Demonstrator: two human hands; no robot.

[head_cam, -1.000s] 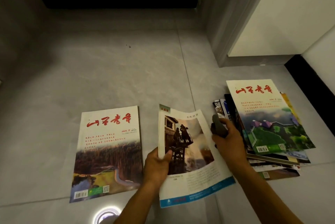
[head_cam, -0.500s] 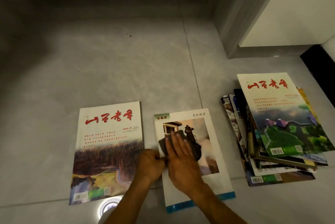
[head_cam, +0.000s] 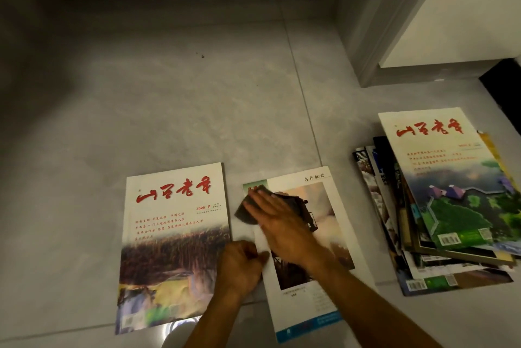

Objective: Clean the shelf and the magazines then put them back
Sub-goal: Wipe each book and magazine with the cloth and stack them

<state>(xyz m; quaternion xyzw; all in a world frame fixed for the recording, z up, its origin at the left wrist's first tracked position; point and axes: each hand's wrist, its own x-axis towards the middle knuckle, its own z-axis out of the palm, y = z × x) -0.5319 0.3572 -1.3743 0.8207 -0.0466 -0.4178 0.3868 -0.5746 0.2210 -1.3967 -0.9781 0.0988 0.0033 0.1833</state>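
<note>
On the grey tiled floor [head_cam: 169, 94], directly below my viewpoint, lies the magazine being cleaned: a thin white-bordered glossy issue with a sepia picture on its upturned cover [head_cam: 332, 235]. My right hand [head_cam: 279, 223] lies flat on it, fingers straight and together, pressing a dark grey folded cloth [head_cam: 244, 211] against the upper left corner of the cover; the cloth pokes out beyond the fingertips and slightly over the magazine's left edge. My left hand [head_cam: 239, 266] sits at the magazine's left edge, fingers curled in with the thumb reaching onto the white margin; I read this as pinning the edge, though whether the curled fingers hold anything underneath I cannot tell. Just beside it to the left lies a white-covered magazine with red brush lettering and a reed landscape [head_cam: 174, 240], flat and separate, apparently the done pile. Well to the right sits a fanned stack of assorted magazines [head_cam: 439, 206], topped by a similar red-lettered issue, presumably awaiting wiping. No shelf is identifiable in view. Judgement: wiping is at an early stage, most of the stack being untouched. To do this step well: keep the left hand anchoring the spine side so the light cover does not skid or buckle, sweep the cloth in long overlapping strokes toward the free edge, keep pressure even to avoid creasing.
</note>
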